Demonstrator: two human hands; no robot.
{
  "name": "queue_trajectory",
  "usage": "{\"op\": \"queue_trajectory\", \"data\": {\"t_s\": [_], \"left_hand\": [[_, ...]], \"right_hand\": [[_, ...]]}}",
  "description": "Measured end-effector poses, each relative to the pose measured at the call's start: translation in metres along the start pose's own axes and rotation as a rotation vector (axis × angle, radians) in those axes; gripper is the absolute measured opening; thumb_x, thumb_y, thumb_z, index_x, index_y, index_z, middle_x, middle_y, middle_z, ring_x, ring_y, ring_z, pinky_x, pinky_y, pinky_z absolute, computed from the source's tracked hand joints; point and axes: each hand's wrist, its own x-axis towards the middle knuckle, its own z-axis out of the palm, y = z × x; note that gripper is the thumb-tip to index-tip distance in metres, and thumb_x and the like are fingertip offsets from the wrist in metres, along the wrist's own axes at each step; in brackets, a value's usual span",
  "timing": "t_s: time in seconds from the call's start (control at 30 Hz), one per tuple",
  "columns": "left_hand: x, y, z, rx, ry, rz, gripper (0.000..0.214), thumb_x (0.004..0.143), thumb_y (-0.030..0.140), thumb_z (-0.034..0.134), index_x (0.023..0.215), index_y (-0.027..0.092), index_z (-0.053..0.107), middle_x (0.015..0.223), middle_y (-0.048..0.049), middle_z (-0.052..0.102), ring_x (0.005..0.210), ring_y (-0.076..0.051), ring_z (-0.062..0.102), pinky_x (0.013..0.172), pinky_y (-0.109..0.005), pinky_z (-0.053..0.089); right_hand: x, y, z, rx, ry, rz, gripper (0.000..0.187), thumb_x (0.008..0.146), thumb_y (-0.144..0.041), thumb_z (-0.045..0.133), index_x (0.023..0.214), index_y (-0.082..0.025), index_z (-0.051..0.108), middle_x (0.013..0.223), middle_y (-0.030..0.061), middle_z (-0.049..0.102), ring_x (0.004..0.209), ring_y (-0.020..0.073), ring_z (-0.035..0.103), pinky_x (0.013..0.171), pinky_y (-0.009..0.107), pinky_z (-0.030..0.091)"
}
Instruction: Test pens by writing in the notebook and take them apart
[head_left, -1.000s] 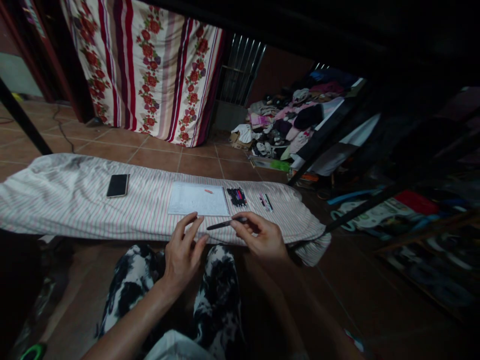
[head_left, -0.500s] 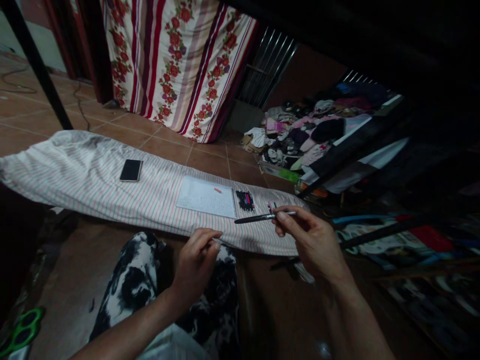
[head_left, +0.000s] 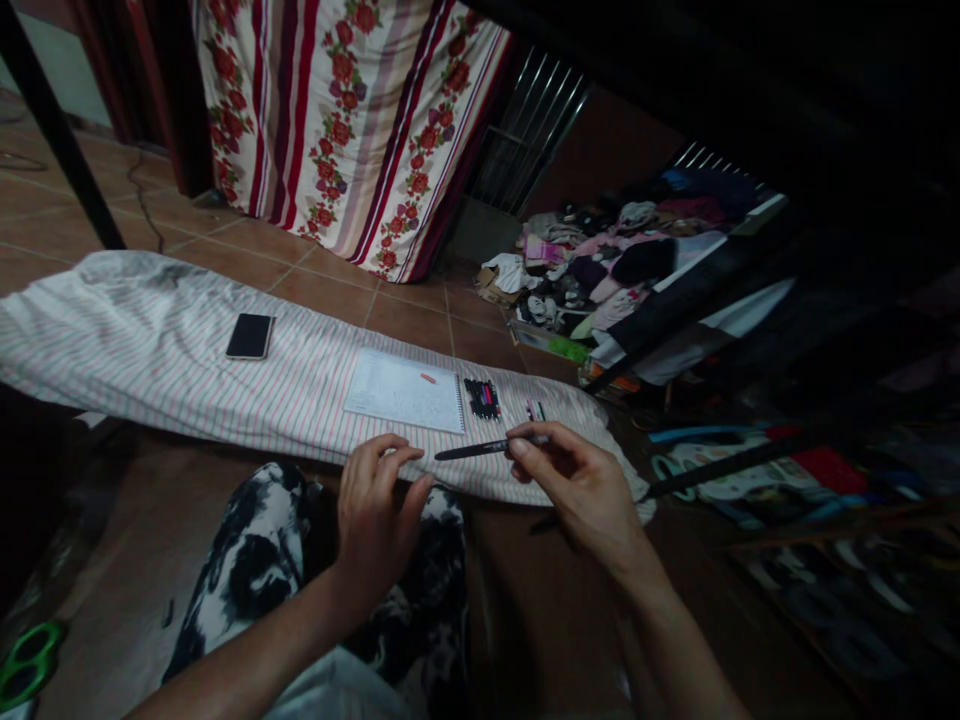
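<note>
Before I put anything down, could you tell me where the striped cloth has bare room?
Bare cloth lies between the phone and notebook, and left of the phone. Crowded right of the notebook, around the pens and right hand.

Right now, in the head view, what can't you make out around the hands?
Head view only:
Marks on the spiral notebook page: too small to read.
Group of pens: too small to count.
Black pen: its gripped part is hidden by the right hand.
Left hand: its curled fingers hide whether it holds anything.
</note>
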Motion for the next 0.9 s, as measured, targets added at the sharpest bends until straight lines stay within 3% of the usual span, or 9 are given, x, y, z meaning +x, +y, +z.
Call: {"op": "queue_trajectory", "data": {"t_s": [0.1, 0.23, 0.33, 0.47, 0.6, 0.73, 0.9], "left_hand": [[0.003, -0.002, 0.0, 0.059, 0.001, 0.051, 0.018, 0.082, 0.027, 0.056, 0.097, 0.017, 0.054, 0.099, -0.009, 0.058, 0.096, -0.023, 0.053, 0.083, -0.039, 0.042], [0.008, 0.004, 0.002, 0.044, -0.189, 0.2, 0.035, 0.083, 0.032, 0.053, 0.115, 0.017, 0.05, 0.111, -0.0105, 0.059, 0.107, -0.025, 0.05, 0.091, -0.04, 0.039], [0.008, 0.006, 0.006, -0.011, -0.32, 0.19, 0.032, 0.088, 0.03, 0.045, 0.117, 0.017, 0.05, 0.109, -0.01, 0.061, 0.103, -0.023, 0.053, 0.088, -0.037, 0.041], [0.004, -0.001, 0.008, -0.008, -0.404, 0.144, 0.029, 0.091, 0.026, 0.037, 0.112, 0.017, 0.055, 0.092, -0.0066, 0.066, 0.084, -0.019, 0.058, 0.075, -0.032, 0.044], [0.004, -0.01, 0.008, 0.027, -0.385, 0.172, 0.029, 0.091, 0.027, 0.038, 0.112, 0.015, 0.055, 0.092, -0.007, 0.067, 0.082, -0.019, 0.059, 0.072, -0.031, 0.044], [0.005, -0.01, 0.006, 0.047, -0.374, 0.188, 0.028, 0.089, 0.025, 0.041, 0.111, 0.015, 0.055, 0.088, -0.0061, 0.067, 0.079, -0.019, 0.059, 0.07, -0.032, 0.044], [0.004, -0.003, 0.003, 0.089, -0.412, 0.209, 0.027, 0.088, 0.024, 0.042, 0.109, 0.016, 0.056, 0.086, -0.0063, 0.066, 0.08, -0.021, 0.059, 0.07, -0.034, 0.044]], "right_hand": [[-0.002, 0.0, 0.003, -0.098, -0.025, -0.022, 0.022, 0.071, -0.037, 0.064, 0.079, -0.017, 0.064, 0.057, -0.0012, 0.058, 0.052, 0.0121, 0.057, 0.049, 0.021, 0.048], [-0.005, 0.002, 0.014, -0.219, -0.099, -0.083, 0.015, 0.074, -0.03, 0.061, 0.08, -0.017, 0.065, 0.062, -0.0007, 0.061, 0.055, 0.0106, 0.057, 0.054, 0.02, 0.046], [-0.008, 0.004, 0.024, -0.241, -0.195, -0.083, 0.013, 0.076, -0.028, 0.059, 0.082, -0.018, 0.065, 0.065, -0.0011, 0.062, 0.058, 0.0098, 0.056, 0.057, 0.02, 0.046], [-0.009, 0.008, 0.027, -0.067, -0.325, 0.019, 0.018, 0.076, -0.032, 0.061, 0.087, -0.019, 0.066, 0.074, 0.0004, 0.066, 0.064, 0.0109, 0.059, 0.061, 0.021, 0.048], [-0.008, 0.009, 0.02, 0.159, -0.469, 0.164, 0.03, 0.08, -0.04, 0.056, 0.097, -0.017, 0.066, 0.073, 0.0018, 0.067, 0.064, 0.0107, 0.061, 0.062, 0.022, 0.049], [-0.007, 0.005, 0.014, 0.242, -0.542, 0.243, 0.042, 0.081, -0.049, 0.051, 0.094, -0.013, 0.068, 0.076, 0.006, 0.069, 0.064, 0.0118, 0.063, 0.063, 0.025, 0.051], [-0.011, 0.005, 0.01, 0.335, -0.538, 0.359, 0.037, 0.078, -0.044, 0.059, 0.099, -0.014, 0.066, 0.083, 0.0079, 0.07, 0.068, 0.0136, 0.065, 0.064, 0.027, 0.053]]}}
